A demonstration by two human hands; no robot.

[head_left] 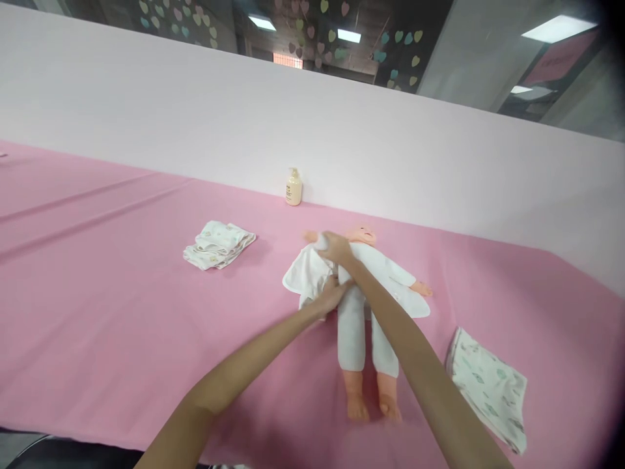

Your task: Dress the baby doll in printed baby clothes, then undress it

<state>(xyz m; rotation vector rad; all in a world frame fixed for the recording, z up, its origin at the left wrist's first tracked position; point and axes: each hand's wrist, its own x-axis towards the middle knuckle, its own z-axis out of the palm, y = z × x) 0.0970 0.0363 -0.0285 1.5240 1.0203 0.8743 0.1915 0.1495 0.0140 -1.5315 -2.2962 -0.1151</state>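
Observation:
A baby doll [352, 355] lies face up on the pink cloth, its feet toward me and its head away. It wears white trousers [351, 326] and a white baby top [385, 270] whose side flap [303, 273] is spread to the left. My right hand [336, 249] is closed on the top's sleeve, close to the doll's outstretched arm on the left. Lower down, my left hand [332, 294] grips the edge of the top by the doll's waist. My hands and right forearm hide part of the doll's chest.
A folded patterned cloth [217, 244] lies to the left, and another folded cloth [488, 384] at the right. Against the white wall [219, 117] stands a cream pump bottle [293, 189]. Pink sheeting [122, 312] covers the table, with slight creases.

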